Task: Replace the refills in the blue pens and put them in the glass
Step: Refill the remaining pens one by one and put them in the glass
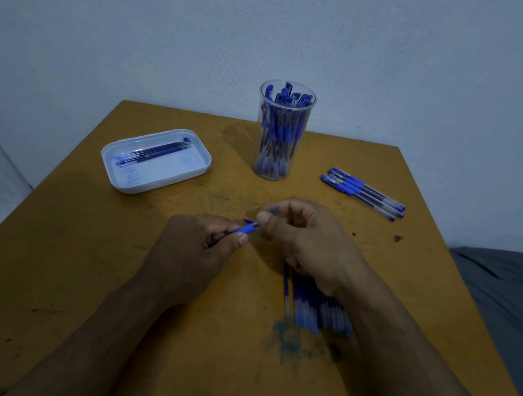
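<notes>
While both hands work at its middle, the yellow-brown worktop (116,279) carries everything, scuffed, with blue ink smears near the front. Grey bed (509,288) at right edge. White tray (120,179) sits far left, dark refills (158,151) lying in it. Clear glass (282,132) stands upright at the far centre, packed with capped blue pens. Row of refills (316,310) lies side by side under and just behind the right wrist, blurred. Four capped pens (364,194) lie side by side right of the glass, apart from it. Left hand (193,248) grips a blue pen (245,228), thumb and fingers curled round its barrel, tip end pointing right. Right hand (301,234) has fingers curled, pinching at the pen's tip end; something blue blurs at its fingertips, cannot tell what.
</notes>
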